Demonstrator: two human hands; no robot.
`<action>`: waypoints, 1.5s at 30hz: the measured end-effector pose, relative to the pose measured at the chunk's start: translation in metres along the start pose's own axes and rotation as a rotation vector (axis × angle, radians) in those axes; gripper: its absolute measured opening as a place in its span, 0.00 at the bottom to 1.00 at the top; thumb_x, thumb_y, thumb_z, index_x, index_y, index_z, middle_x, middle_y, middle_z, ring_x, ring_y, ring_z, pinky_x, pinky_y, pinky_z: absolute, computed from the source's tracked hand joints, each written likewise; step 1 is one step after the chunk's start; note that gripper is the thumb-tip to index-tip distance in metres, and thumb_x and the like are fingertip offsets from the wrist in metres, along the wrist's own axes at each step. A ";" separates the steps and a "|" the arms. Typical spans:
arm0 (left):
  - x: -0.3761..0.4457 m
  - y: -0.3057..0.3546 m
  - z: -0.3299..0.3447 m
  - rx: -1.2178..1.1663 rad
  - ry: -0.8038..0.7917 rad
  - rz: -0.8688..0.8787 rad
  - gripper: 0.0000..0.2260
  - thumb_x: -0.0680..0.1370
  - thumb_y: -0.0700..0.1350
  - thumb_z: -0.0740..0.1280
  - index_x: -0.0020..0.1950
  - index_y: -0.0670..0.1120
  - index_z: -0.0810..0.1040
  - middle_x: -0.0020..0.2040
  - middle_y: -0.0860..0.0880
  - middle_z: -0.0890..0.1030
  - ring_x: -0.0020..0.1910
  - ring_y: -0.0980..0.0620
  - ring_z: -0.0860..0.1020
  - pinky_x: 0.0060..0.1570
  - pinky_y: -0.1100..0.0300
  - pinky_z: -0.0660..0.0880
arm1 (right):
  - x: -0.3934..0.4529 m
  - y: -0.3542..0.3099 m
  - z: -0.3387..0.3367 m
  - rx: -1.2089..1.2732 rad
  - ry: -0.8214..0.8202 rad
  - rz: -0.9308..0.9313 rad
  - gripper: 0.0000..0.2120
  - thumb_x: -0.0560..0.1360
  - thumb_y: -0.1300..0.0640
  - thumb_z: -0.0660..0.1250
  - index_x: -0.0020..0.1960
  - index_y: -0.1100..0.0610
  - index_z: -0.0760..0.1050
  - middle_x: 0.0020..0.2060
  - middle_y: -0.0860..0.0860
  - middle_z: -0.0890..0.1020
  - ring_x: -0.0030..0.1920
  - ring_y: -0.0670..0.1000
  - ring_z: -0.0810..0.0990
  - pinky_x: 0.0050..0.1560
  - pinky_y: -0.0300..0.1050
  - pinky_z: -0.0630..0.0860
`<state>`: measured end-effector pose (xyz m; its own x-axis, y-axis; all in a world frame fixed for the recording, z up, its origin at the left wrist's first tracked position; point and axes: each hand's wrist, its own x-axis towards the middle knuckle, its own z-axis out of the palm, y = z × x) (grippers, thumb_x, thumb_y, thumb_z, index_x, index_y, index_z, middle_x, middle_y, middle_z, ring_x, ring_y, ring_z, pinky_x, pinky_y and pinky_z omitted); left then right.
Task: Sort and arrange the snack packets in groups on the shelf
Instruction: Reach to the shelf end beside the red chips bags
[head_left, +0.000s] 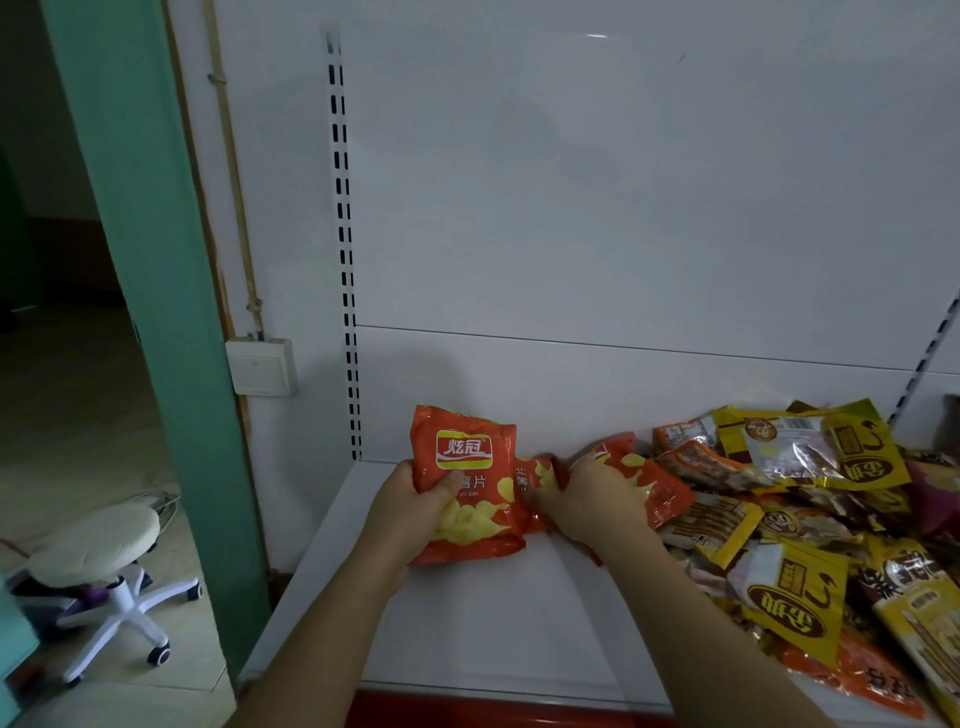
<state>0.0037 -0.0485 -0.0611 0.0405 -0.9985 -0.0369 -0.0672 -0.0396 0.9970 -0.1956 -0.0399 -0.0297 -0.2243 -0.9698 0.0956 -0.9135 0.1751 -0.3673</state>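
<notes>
Your left hand (415, 501) grips an orange-red potato chip packet (467, 483) by its left edge, thumb curled over the front, packet tilted up w/ its lower end touching the white shelf (467, 623). Your right hand (582, 499) lies on a second orange-red chip packet (644, 480) just right of the first, fingers curled down over it — grasping it, as far as the view shows. Between the two hands a third chip packet (535, 486) of the same colour shows, partly hidden behind the first one; whether either hand touches it can't be told.

Right of your right hand sits the unsorted pile of snack packets (810, 519), heaped on the shelf's right half & reaching to the frame edge. On top at the back lies a yellow packet w/ clear window (810, 449); nearer you, another yellow packet (789, 597) of the same print, and an orange packet (862, 675) at the shelf's front edge. Left half of the shelf holds only the chip packets.

Behind — white back panel (623, 208) w/ a slotted upright (345, 260). Left of the shelf: wall switch (262, 366), green door frame (156, 260), and a wheeled stool (98, 561) on the tiled floor.
</notes>
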 end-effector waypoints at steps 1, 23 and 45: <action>-0.001 -0.001 -0.001 0.003 -0.002 -0.010 0.13 0.79 0.52 0.73 0.62 0.54 0.78 0.57 0.52 0.85 0.54 0.49 0.84 0.60 0.48 0.79 | 0.001 -0.003 0.000 0.007 -0.030 0.010 0.16 0.76 0.43 0.66 0.36 0.50 0.68 0.33 0.48 0.74 0.36 0.50 0.76 0.31 0.42 0.69; -0.027 0.028 0.028 -0.209 0.105 0.017 0.17 0.81 0.60 0.67 0.66 0.55 0.73 0.60 0.51 0.83 0.55 0.48 0.83 0.58 0.45 0.81 | -0.051 -0.015 -0.006 0.468 0.389 -0.121 0.21 0.81 0.45 0.63 0.34 0.57 0.73 0.27 0.51 0.78 0.28 0.50 0.79 0.30 0.49 0.78; -0.026 0.030 0.053 -0.134 0.105 0.166 0.27 0.70 0.58 0.79 0.65 0.55 0.74 0.57 0.55 0.84 0.53 0.52 0.84 0.54 0.49 0.83 | -0.068 0.021 0.010 0.584 0.326 -0.341 0.23 0.80 0.40 0.61 0.36 0.55 0.78 0.29 0.50 0.79 0.29 0.48 0.78 0.31 0.51 0.77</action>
<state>-0.0520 -0.0253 -0.0336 0.1439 -0.9811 0.1291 0.0506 0.1376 0.9892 -0.1964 0.0276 -0.0534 -0.1332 -0.8386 0.5281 -0.6421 -0.3329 -0.6906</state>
